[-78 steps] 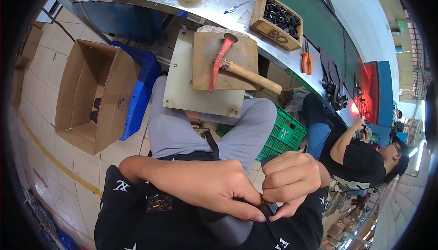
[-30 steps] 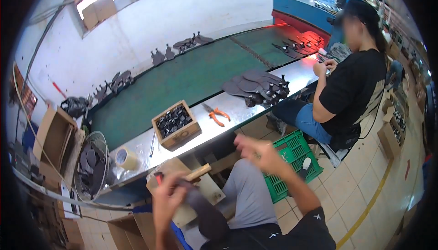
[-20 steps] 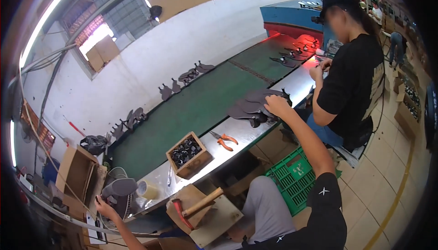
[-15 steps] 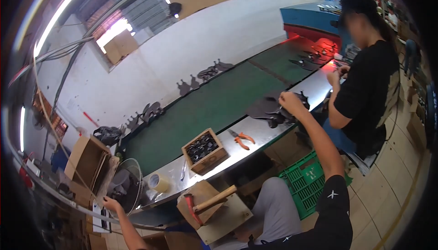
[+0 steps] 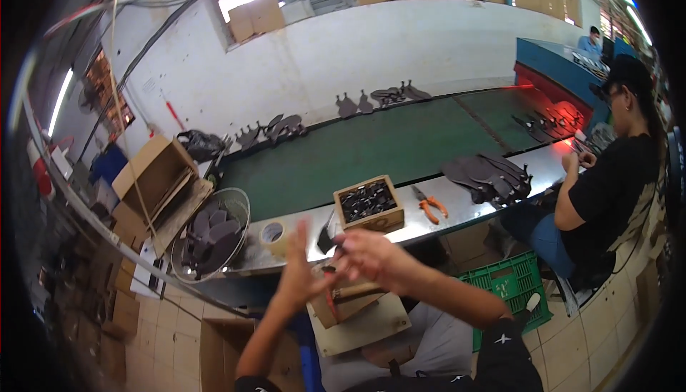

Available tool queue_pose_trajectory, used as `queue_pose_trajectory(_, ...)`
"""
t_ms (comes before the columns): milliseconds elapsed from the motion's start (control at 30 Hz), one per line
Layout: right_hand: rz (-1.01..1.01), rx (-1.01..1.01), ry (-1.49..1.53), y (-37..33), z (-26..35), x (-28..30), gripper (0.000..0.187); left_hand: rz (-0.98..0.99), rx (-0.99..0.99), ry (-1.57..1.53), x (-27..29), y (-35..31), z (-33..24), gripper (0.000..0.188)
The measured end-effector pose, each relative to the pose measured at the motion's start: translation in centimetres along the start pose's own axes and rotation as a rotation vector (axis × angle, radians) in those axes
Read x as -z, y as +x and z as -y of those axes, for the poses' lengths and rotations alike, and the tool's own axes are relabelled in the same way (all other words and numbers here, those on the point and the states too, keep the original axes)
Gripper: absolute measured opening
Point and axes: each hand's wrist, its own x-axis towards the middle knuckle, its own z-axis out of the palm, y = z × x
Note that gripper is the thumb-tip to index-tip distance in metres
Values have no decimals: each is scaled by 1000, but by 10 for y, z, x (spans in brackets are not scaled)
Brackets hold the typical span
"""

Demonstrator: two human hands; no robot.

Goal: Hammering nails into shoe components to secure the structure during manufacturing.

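Note:
My left hand (image 5: pixel 298 272) is raised over my lap, fingers stretched upward and somewhat blurred. Close beside it, my right hand (image 5: pixel 375 257) has its fingers closed around a small dark piece (image 5: pixel 326 239); motion smears its shape and the fingers cover part of it. Below both hands a hammer (image 5: pixel 357 290) with a red head and wooden handle lies on a pale board (image 5: pixel 371 331) across my lap, partly hidden. Just beyond is a wooden box (image 5: pixel 393 217) of small black parts. Orange-handled pliers (image 5: pixel 431 207) lie to its right.
Flat dark sole-shaped pieces (image 5: pixel 482 174) lie stacked on the metal bench edge. More fill a round basket (image 5: pixel 246 210) at left, near a tape roll (image 5: pixel 272 232). A green conveyor belt (image 5: pixel 336 152) runs behind. A co-worker (image 5: pixel 618 156) sits right, beyond a green crate (image 5: pixel 511 288).
My right hand has come back from the stacked dark pieces to above my lap. My left hand has left the basket side and joined it. The view has shifted.

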Motion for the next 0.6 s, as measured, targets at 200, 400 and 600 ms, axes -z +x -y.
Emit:
queue_pose_trajectory(200, 32, 558, -1282, 15, -63, 59, 67, -275, 282, -589, 17, -41, -56, 45)
queue_pose_trajectory(400, -102, 201, -2084, -72, -111, 149, 44, -331, 655, -983, -8, -31, -59, 80)
queue_pose_trajectory(600, -718, 262, -1687, -196, -101, 157, 30, -20, 591, -201, -83, -55, 9, 58)
